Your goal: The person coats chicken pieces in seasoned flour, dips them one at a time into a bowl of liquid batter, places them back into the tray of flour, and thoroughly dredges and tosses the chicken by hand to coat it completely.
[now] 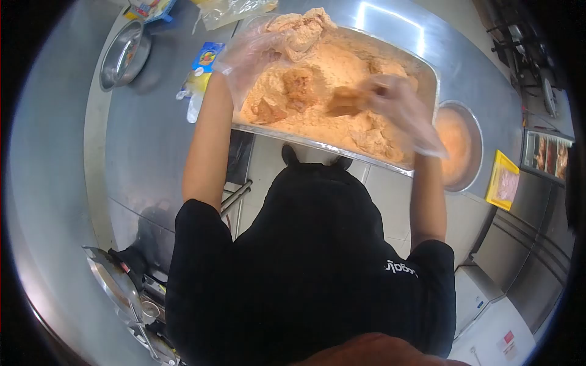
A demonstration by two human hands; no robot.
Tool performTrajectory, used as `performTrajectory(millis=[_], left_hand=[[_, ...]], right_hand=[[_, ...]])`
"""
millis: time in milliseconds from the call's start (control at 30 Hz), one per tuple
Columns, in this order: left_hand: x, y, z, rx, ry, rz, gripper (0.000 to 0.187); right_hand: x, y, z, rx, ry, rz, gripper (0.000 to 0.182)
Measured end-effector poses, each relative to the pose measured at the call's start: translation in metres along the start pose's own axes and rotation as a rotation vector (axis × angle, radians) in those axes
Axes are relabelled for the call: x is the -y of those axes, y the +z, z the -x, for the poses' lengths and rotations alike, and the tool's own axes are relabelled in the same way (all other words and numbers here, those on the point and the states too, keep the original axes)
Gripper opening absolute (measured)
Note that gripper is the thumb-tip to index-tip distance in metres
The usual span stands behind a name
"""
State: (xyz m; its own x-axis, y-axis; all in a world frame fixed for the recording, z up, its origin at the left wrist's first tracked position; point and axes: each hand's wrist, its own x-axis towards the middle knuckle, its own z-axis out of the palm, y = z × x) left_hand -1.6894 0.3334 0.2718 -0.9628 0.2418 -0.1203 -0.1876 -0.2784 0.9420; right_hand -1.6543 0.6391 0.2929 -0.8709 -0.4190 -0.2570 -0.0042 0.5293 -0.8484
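Note:
A large metal tray holds orange breading flour. My left hand, in a clear plastic glove, is closed on a floury breaded chicken piece at the tray's far left; its fingertips are partly hidden. My right hand, also gloved and smeared by motion, is over the right half of the flour, with its fingers closed on a brownish, blurred chicken piece. Between the hands, a wet-looking chicken piece and a smaller chicken piece lie on the flour. More coated lumps lie near the front right.
A metal bowl of orange flour stands right of the tray. Another metal bowl is at far left on the steel counter. Blue-yellow packets and a clear plastic bag lie beside the tray. A yellow tray is at right.

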Motion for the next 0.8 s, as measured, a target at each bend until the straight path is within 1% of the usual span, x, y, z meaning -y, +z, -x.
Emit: performTrajectory(millis=[33,133,233,267,333,367,400,467,533,567,600,633,700,733,800], left_hand=[[0.003,-0.013,0.001,0.013,0.018,0.015,0.056],[0.003,-0.028,0.011,-0.022,-0.07,-0.156,0.065],[0.002,-0.019,0.018,-0.055,-0.087,-0.449,0.069],[0.003,-0.018,0.017,0.01,-0.083,-0.453,0.068],[0.008,-0.015,0.01,0.142,-0.073,-0.458,0.066],[0.011,-0.009,0.006,0.154,-0.073,-0.493,0.065],[0.015,-0.001,0.002,0.168,-0.076,-0.528,0.064],[0.02,0.018,-0.004,0.167,-0.092,-0.553,0.061],[0.015,0.044,-0.007,0.141,-0.118,-0.53,0.056],[0.023,0.044,-0.018,0.233,-0.071,-0.53,0.054],[0.036,0.038,-0.036,0.329,-0.022,-0.527,0.052],[0.042,0.039,-0.046,0.428,0.028,-0.519,0.05],[0.053,0.042,-0.054,0.379,0.026,-0.426,0.047],[0.055,0.046,-0.058,0.353,0.026,-0.378,0.046],[0.054,0.05,-0.059,0.333,-0.021,-0.397,0.043]], right_hand=[[0.012,0.018,-0.013,0.027,0.034,0.12,0.024],[0.003,0.045,-0.055,-0.049,0.027,0.191,0.035],[0.016,0.043,-0.055,-0.208,-0.139,0.15,0.039],[0.021,0.047,-0.049,-0.265,-0.221,0.002,0.045],[0.012,0.047,-0.051,-0.247,-0.222,0.038,0.044],[0.007,0.046,-0.05,-0.239,-0.221,0.054,0.043],[0.008,0.044,-0.046,-0.217,-0.165,0.032,0.042],[0.014,0.035,-0.04,-0.182,-0.052,-0.017,0.04],[0.011,0.023,-0.028,-0.297,-0.091,0.024,0.038],[0.006,0.015,-0.02,-0.356,-0.107,0.047,0.037],[-0.005,0.003,-0.011,-0.353,-0.11,0.038,0.033],[-0.009,-0.01,0.002,-0.399,-0.083,0.013,0.033],[-0.015,-0.04,0.031,-0.492,-0.03,-0.031,0.034],[-0.031,-0.058,0.045,-0.549,-0.014,0.062,0.033],[-0.069,-0.097,0.076,-0.65,0.013,0.253,0.03]])
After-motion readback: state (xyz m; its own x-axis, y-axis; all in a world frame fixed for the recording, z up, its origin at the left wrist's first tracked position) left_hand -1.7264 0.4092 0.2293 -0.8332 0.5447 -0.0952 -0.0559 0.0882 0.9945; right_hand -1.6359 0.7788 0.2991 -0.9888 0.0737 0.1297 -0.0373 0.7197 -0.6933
